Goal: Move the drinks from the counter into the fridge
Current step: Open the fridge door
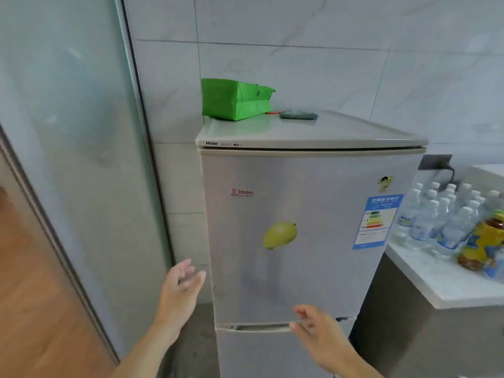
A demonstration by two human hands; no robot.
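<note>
Both hands empty at the closed Haier fridge point(308, 214).

Left hand point(180, 285) hovers off the fridge's left edge, fingers loose; right hand point(313, 326), fingers relaxed, is at the handle slot. Water bottles point(436, 216) and a juice bottle point(482, 241) stand on the counter point(441, 282) right of the fridge.

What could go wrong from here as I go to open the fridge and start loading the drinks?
1. The fridge door is shut, and the right hand is at the recess under it while the left hand hangs beside the fridge's edge; a hard pull might shake the green bag on top.
2. The water bottles stand tightly packed near the counter edge beside a juice bottle; grabbing one could topple others.
</note>
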